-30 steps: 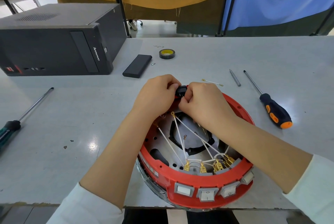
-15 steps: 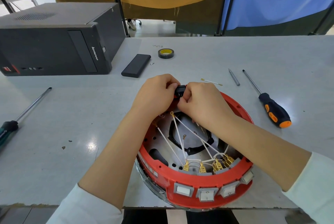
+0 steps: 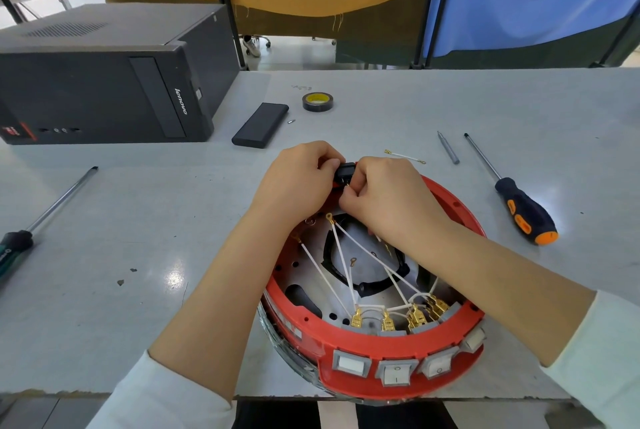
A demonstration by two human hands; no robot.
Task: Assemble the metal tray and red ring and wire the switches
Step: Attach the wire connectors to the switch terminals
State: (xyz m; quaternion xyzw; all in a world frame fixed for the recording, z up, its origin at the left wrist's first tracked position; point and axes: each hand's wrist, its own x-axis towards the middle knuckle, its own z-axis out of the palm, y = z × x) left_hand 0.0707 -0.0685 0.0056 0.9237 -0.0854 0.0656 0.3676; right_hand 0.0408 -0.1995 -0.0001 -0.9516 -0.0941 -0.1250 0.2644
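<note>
Both hands, the left hand (image 3: 298, 182) and right hand (image 3: 388, 200), pinch a small black part (image 3: 345, 172) at the red ring's (image 3: 360, 345) far rim, apparently to seat it, the ring resting on the metal tray (image 3: 311, 252).

Almost nothing differs across the second. The left hand (image 3: 298, 179) and right hand (image 3: 388, 198) have kept their pinch on the small black plastic switch block (image 3: 345, 172) at the far rim of the round red plastic ring (image 3: 363, 345), with only a slight regrip of the right fingertips just beside it.
</note>
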